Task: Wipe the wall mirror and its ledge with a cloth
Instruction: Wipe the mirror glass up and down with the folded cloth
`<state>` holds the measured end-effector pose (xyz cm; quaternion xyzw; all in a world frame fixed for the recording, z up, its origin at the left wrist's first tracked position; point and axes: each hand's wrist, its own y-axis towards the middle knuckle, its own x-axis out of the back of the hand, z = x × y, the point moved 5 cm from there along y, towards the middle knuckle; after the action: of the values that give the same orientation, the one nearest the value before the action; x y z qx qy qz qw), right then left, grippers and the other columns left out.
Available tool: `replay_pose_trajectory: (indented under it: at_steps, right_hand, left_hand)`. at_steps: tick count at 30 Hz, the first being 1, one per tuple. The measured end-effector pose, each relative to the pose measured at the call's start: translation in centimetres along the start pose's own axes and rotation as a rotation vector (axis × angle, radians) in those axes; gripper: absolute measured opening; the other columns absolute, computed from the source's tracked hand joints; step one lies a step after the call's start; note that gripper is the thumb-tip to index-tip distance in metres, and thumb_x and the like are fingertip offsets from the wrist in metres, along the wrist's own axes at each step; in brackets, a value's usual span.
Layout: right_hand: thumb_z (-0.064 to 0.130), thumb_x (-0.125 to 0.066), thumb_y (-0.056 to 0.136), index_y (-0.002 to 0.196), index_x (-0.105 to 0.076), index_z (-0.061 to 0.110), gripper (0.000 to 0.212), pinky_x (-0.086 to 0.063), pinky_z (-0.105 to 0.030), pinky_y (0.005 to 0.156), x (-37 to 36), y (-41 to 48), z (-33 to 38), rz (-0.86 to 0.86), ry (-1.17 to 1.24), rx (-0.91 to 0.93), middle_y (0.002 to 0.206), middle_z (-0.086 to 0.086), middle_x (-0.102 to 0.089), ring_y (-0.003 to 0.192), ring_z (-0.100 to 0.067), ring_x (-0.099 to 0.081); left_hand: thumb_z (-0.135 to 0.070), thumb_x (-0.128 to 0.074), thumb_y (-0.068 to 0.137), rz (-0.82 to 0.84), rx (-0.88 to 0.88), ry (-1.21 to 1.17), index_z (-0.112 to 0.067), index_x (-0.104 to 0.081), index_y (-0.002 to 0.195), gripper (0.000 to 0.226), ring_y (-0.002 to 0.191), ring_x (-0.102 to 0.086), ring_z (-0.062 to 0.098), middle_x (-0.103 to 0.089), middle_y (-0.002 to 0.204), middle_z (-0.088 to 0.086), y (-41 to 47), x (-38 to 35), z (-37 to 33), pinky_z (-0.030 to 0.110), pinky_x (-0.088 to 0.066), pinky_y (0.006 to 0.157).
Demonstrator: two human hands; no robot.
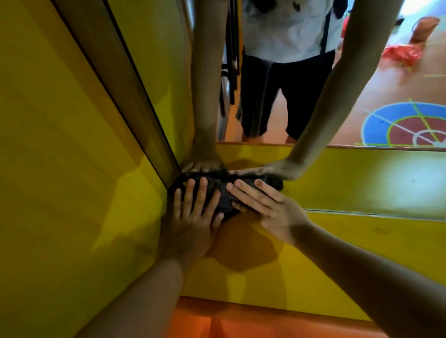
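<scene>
Pressing flat on one cloth (219, 195), both hands have their fingers straight and spread apart; neither curls round it. The left hand (191, 216) covers the cloth's left half, the right hand (270, 209) its right half, with bare cloth showing between them. The two hands do not touch each other.

The cloth is dark, nearly black, bunched and creased rather than folded. It lies on the yellow ledge (377, 183), pushed hard into the corner where the ledge meets the mirror (386, 94) and a yellow side wall (42, 156). Its far edge touches the glass.

Behind the cloth the single mirror rises, repeating the two hands and forearms fingertip to fingertip with the real ones. Higher in the glass stand a white shirt and dark shorts, and to the right of the cloth's reflection a painted blue and red target on an orange floor. Left of the cloth runs one dark vertical frame strip (120, 97). Below the cloth, past the ledge's front face, lies an orange floor (242, 332).
</scene>
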<state>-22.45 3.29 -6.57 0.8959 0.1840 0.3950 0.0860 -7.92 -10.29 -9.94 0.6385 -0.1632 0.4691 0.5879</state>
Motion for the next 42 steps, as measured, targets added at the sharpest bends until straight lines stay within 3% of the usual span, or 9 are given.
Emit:
replay_pose_trajectory:
  at_steps: [2, 5, 7, 10, 18, 21, 26, 31, 42]
  right_hand:
    - [0.028, -0.047, 0.102, 0.162, -0.026, 0.011, 0.066, 0.006, -0.05, 0.128, 0.0, -1.8, -0.9, 0.013, 0.001, -0.004, 0.171, -0.018, 0.003, 0.158, -0.037, 0.002]
    - [0.026, -0.044, 0.103, 0.16, -0.032, 0.012, 0.059, -0.002, -0.05, 0.128, 0.5, -4.3, -2.2, 0.025, -0.008, -0.029, 0.172, -0.017, -0.002, 0.159, -0.035, -0.003]
    - [0.022, -0.037, 0.105, 0.158, -0.036, 0.011, 0.055, -0.011, -0.049, 0.127, 1.4, -5.1, -3.3, 0.007, 0.011, -0.059, 0.171, -0.016, -0.007, 0.158, -0.034, -0.009]
    - [0.02, -0.048, 0.105, 0.157, -0.038, 0.009, 0.054, -0.021, -0.051, 0.125, 3.4, -4.9, -5.3, -0.034, 0.038, -0.115, 0.171, -0.016, -0.013, 0.157, -0.033, -0.016]
    - [0.015, -0.045, 0.104, 0.149, -0.052, 0.011, 0.046, -0.026, -0.052, 0.123, 11.5, -2.1, -13.9, -0.167, 0.046, -0.196, 0.167, -0.014, -0.028, 0.155, -0.03, -0.027]
    - [0.015, -0.045, 0.102, 0.149, -0.053, 0.012, 0.047, -0.029, -0.052, 0.121, 15.3, -0.9, -17.8, -0.219, 0.044, -0.24, 0.165, -0.013, -0.031, 0.153, -0.029, -0.031]
    - [0.037, -0.063, 0.099, 0.154, -0.046, 0.014, 0.062, -0.036, -0.052, 0.119, 20.5, 1.2, -24.0, -0.248, 0.0, -0.303, 0.167, -0.012, -0.027, 0.154, -0.028, -0.028]
    - [0.021, -0.042, 0.101, 0.155, -0.044, 0.017, 0.055, -0.032, -0.052, 0.119, 25.7, 3.1, -29.9, -0.296, -0.056, -0.318, 0.168, -0.012, -0.026, 0.154, -0.029, -0.027]
    - [0.018, -0.043, 0.09, 0.154, -0.047, 0.02, 0.064, -0.026, -0.054, 0.121, 37.4, 8.1, -43.4, -0.364, -0.178, -0.389, 0.168, -0.013, -0.024, 0.156, -0.029, -0.021]
  left_hand:
    - [-0.047, -0.053, 0.104, -0.018, -0.026, -0.014, -0.021, -0.029, 0.162, 0.068, 0.156, -0.021, 0.039, -0.019, 0.17, 0.015, 0.4, 0.2, -1.7, 0.061, -0.019, 0.125]
    - [-0.051, -0.045, 0.106, -0.003, -0.036, -0.064, -0.023, -0.022, 0.164, 0.068, 0.158, -0.015, 0.035, -0.008, 0.173, 0.01, 1.6, 0.2, -4.5, 0.059, -0.016, 0.126]
    - [-0.052, -0.044, 0.105, -0.026, 0.022, -0.101, -0.023, -0.023, 0.163, 0.068, 0.159, -0.015, 0.034, -0.007, 0.174, 0.008, 2.6, 0.6, -6.0, 0.058, -0.014, 0.127]
    - [-0.053, -0.048, 0.102, -0.07, 0.108, -0.125, -0.021, -0.022, 0.163, 0.074, 0.158, -0.016, 0.035, -0.01, 0.173, 0.011, 4.4, 2.3, -7.2, 0.06, -0.016, 0.126]
    - [-0.059, -0.037, 0.103, -0.112, 0.183, -0.098, -0.019, -0.019, 0.163, 0.073, 0.158, -0.013, 0.04, -0.013, 0.171, 0.018, 12.7, 10.7, -7.1, 0.064, -0.018, 0.123]
    - [-0.058, -0.032, 0.105, -0.139, 0.146, -0.074, -0.019, -0.017, 0.163, 0.071, 0.159, -0.007, 0.039, -0.008, 0.172, 0.017, 16.7, 15.2, -6.4, 0.063, -0.012, 0.125]
    - [-0.062, -0.027, 0.105, -0.173, 0.109, -0.009, -0.021, -0.014, 0.163, 0.072, 0.159, -0.001, 0.037, -0.001, 0.173, 0.015, 23.3, 21.7, -5.3, 0.058, 0.0, 0.128]
    - [-0.064, -0.025, 0.105, -0.268, 0.078, -0.015, -0.022, -0.014, 0.164, 0.073, 0.159, -0.006, 0.037, -0.004, 0.173, 0.014, 29.3, 28.4, -4.4, 0.06, -0.008, 0.126]
    - [-0.059, -0.039, 0.104, -0.517, -0.007, 0.031, -0.017, -0.027, 0.163, 0.073, 0.158, -0.014, 0.036, -0.011, 0.172, 0.014, 42.6, 42.7, -2.6, 0.059, -0.016, 0.126]
